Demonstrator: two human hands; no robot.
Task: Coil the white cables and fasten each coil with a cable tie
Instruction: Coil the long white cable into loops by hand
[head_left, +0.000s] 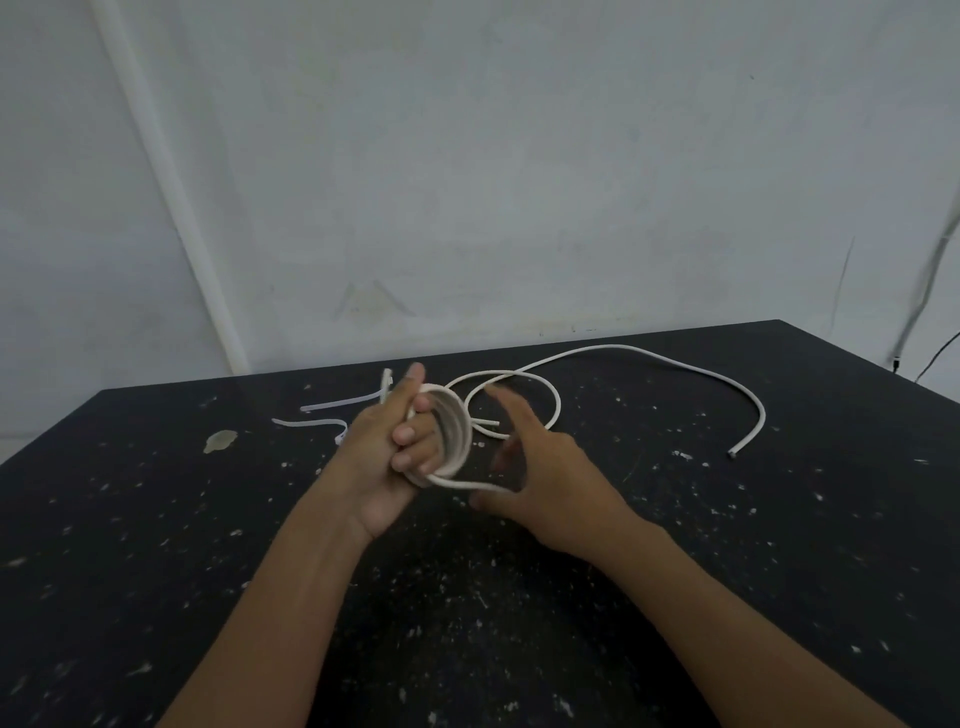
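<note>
My left hand (387, 457) sat at the middle of the frame, palm turned toward me, with the coil (451, 434) wound around its fingers (410, 434). Those fingers were curled through the loops, so the left grip was closed around the coil, holding it above the dark counter (156, 545). The forefinger pointed up past the top of the coil.

My right hand (540, 467) was just right of the coil, blurred. Its fingers were spread and loosely bent, and the thumb pointed left under a strand of cable (623, 348) that left the bottom of the coil. I could not tell whether the thumb and fingers pinched that strand or only touched it.

Behind my right hand the loose part of the cable made a ring on the counter, then swept up toward the upper right of the counter, curved down and ended in a cut end (732, 455) at the right. A short cable end showed inside the ring, just right of the coil.

Two pale ties lay on the counter left of my left hand: one tie (340, 402) higher, reaching toward my forefinger, and a second tie (311, 423) below it, bending down at its right end. A third pale piece stood beside the forefinger; I could not tell what it was.

A tan stain (221, 440) marked the counter farther left.
</note>
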